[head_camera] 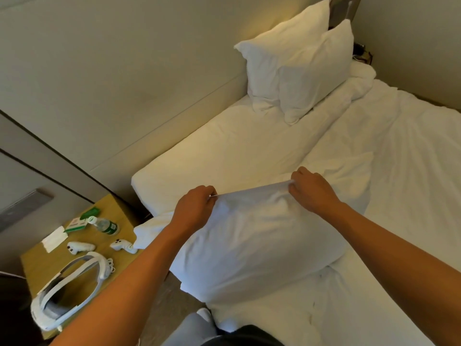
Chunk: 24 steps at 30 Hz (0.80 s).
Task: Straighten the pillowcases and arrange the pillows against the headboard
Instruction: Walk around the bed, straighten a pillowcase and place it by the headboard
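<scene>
Left hand [193, 206], right hand [310, 189] apart, each pinching far edge of near pillow [254, 243]; two pillows [296, 66] upright against far headboard [149, 78].

Warm yellowish light falls from beyond your hands, brightest on the wall [124, 58] and far pillows [294, 63]. The sheet [411, 146] near your right hand [311, 191] looks washed out. You get soft focus throughout, with wide-angle bending at the edges.
</scene>
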Tool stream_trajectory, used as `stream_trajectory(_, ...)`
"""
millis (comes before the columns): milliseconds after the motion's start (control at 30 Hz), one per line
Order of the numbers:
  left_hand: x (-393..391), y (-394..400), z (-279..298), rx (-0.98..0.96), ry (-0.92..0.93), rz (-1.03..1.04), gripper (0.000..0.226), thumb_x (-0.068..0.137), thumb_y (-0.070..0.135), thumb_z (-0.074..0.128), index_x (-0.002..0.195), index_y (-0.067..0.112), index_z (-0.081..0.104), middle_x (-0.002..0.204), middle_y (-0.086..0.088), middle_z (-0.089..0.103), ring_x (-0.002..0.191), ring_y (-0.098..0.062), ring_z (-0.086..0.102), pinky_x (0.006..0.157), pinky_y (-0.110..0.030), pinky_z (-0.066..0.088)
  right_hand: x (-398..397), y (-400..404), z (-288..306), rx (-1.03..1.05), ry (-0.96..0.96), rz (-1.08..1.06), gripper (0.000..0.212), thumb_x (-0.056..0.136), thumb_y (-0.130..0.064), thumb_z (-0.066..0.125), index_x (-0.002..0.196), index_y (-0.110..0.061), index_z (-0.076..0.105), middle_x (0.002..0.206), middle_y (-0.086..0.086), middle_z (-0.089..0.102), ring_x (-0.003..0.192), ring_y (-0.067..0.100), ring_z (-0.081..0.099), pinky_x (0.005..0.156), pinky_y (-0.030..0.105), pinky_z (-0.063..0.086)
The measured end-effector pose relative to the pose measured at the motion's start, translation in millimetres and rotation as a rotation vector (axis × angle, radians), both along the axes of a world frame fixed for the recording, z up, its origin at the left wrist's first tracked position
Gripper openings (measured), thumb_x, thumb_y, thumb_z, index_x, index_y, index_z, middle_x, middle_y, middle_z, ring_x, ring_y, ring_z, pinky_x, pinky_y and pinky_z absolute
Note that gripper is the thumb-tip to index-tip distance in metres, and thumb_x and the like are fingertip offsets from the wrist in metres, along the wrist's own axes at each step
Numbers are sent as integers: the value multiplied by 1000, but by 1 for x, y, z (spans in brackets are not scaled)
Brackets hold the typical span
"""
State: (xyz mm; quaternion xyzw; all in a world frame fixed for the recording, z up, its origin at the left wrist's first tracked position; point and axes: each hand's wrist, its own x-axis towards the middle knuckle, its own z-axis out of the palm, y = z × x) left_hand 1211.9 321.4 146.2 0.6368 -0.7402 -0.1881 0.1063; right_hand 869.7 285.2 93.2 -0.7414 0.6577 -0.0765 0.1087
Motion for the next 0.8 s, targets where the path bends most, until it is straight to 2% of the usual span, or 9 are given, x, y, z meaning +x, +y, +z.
stream_trajectory(100,0,-6,2,-31,-27,33,22,105,26,48,105,15,67,100,-4,67,90,-27,62,74,-38,51,-3,-12,5,-44,5,-18,29,107,-30,50,93,-7,59,99,14,60,79,38,61,65,42,47)
stream_trajectory(267,8,-9,7,-47,-83,71,24,105,29,47,106,18,68,100,-3,67,90,-25,62,75,-37,52,-14,-18,10,-27,-181,-59,41,108,-48,44,77,-21,39,71,-1,51,63,22,49,56,36,34)
stream_trajectory(467,15,-12,11,-51,-157,82,27,106,31,45,107,23,71,99,0,71,89,-24,65,75,-36,55,-9,-14,12,-84,-186,-52,45,106,-49,48,71,-27,32,67,-4,48,59,19,46,52,32,33)
stream_trajectory(533,16,-12,11,-14,-110,98,27,106,30,46,103,21,71,97,-1,72,88,-25,65,76,-38,57,-8,-12,14,-81,-203,-87,39,105,-49,51,75,-27,38,69,-4,52,61,20,50,54,34,39)
stream_trajectory(633,19,-10,6,57,20,99,26,106,26,46,101,14,68,93,-7,71,84,-29,64,79,-43,57,-10,-13,13,-59,-221,-130,27,103,-46,57,94,-20,60,86,-5,64,76,22,61,68,35,48)
stream_trajectory(700,20,-7,1,87,63,88,25,107,26,46,101,13,66,90,-8,69,82,-30,64,76,-41,54,-11,-13,9,-14,-181,-138,33,104,-42,58,87,-14,65,84,3,63,82,29,65,68,34,42)
stream_trajectory(800,23,-4,-8,117,60,84,23,106,26,49,104,13,68,92,-7,69,83,-29,64,75,-37,51,-10,-7,10,7,-145,-141,41,106,-37,56,72,-13,55,72,3,55,77,33,64,64,34,35)
